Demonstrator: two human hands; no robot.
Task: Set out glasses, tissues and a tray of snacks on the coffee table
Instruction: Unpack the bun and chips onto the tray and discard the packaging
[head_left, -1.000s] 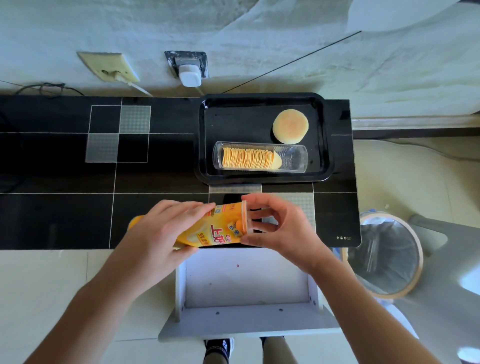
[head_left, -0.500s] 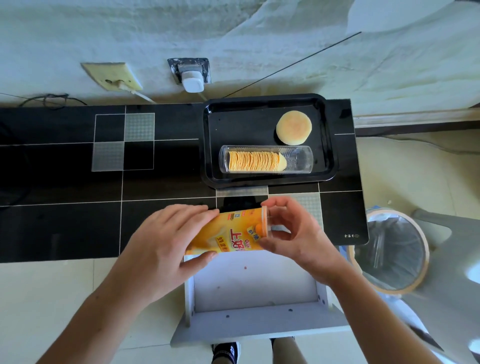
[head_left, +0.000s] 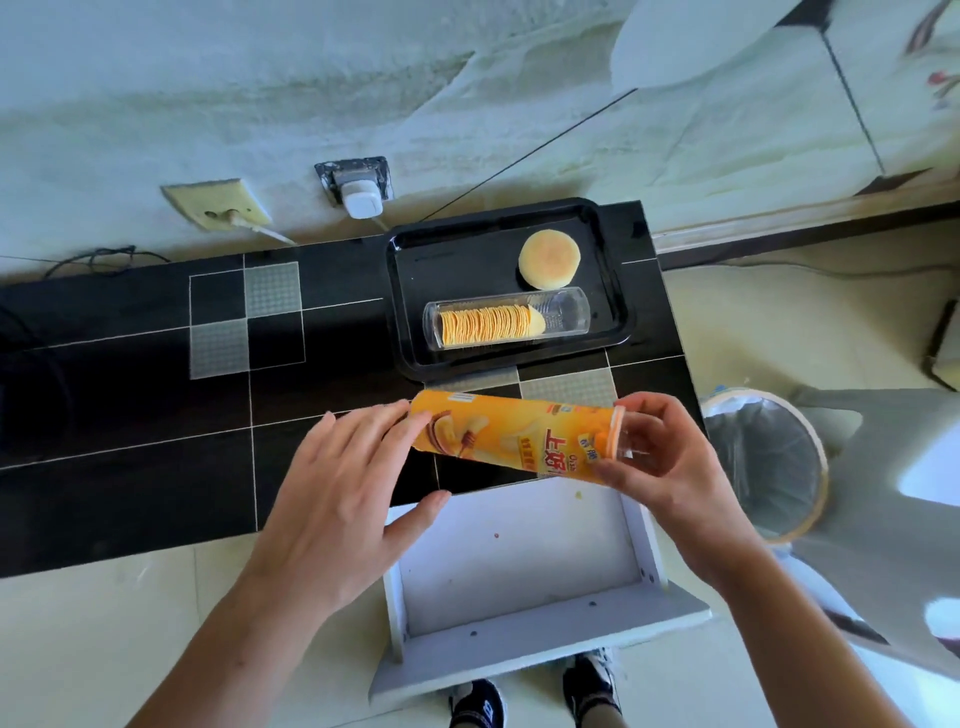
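Note:
A black tray (head_left: 405, 291) sits at the far right of the black tiled coffee table (head_left: 130, 415). In it lie a clear plastic sleeve of stacked crisps (head_left: 498, 325) and a round pale bun (head_left: 549, 259). In front of the tray, an orange crisp can (head_left: 509, 436) is held level above the table's near edge. My right hand (head_left: 670, 467) grips its right, lidded end. My left hand (head_left: 337, 488) is at the can's left end with fingers stretched out, the fingertips just touching it and the thumb below.
A white open box-like unit (head_left: 519, 561) stands on the floor below the hands, by my shoes. A lined waste bin (head_left: 769, 467) and a grey chair (head_left: 893, 493) are to the right. Wall sockets with a white plug (head_left: 361, 197) lie behind the table.
The can has slid to the right out of my left hand's grasp, showing most of its length. My left fingers have straightened. The right hand still holds the lidded end.

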